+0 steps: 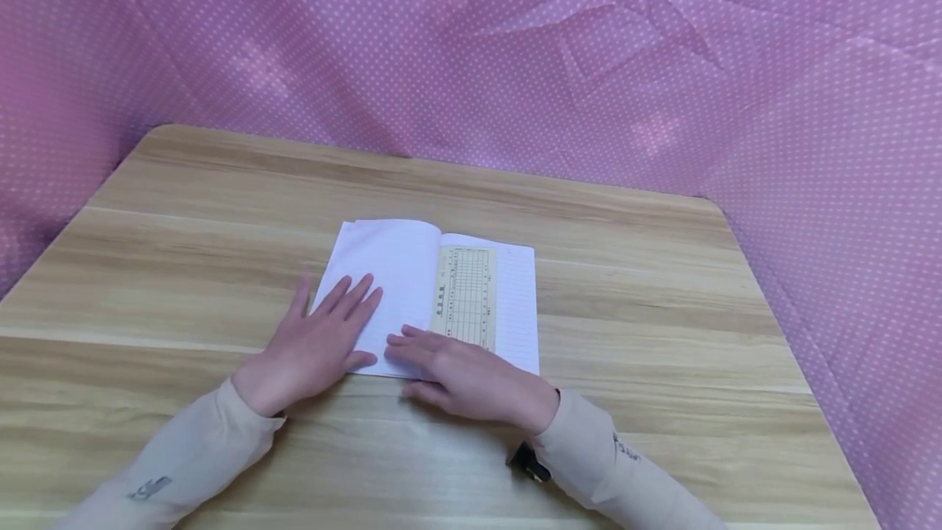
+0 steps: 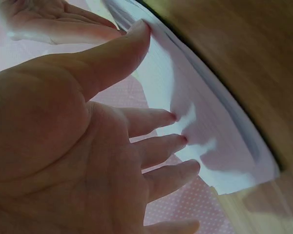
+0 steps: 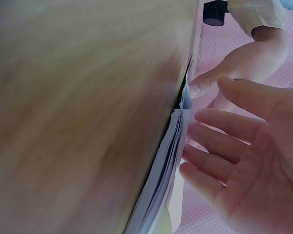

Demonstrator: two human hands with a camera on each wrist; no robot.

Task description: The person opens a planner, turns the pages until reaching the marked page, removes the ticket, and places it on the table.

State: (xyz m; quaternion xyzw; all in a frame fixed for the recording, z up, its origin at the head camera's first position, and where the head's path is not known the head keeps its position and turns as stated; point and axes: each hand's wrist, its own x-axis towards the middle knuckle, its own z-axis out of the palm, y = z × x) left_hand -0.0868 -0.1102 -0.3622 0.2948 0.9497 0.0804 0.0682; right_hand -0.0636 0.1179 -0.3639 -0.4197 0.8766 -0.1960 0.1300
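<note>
An open notebook lies on the table, its left page bare and its right page lined. Along the fold on the right page is a yellowish printed slip with a grid of lines; its lower end is hidden behind the right hand. My left hand rests on the lower left of the notebook with fingers spread straight. In the left wrist view its fingertips meet the page. My right hand reaches over the notebook's bottom edge near the fold, fingers extended. The right wrist view shows its fingertips beside the stacked pages.
The wooden table spreads out around the notebook on all sides. Pink dotted cloth hangs behind and beside it. A small black device sits at the right wrist, below the sleeve.
</note>
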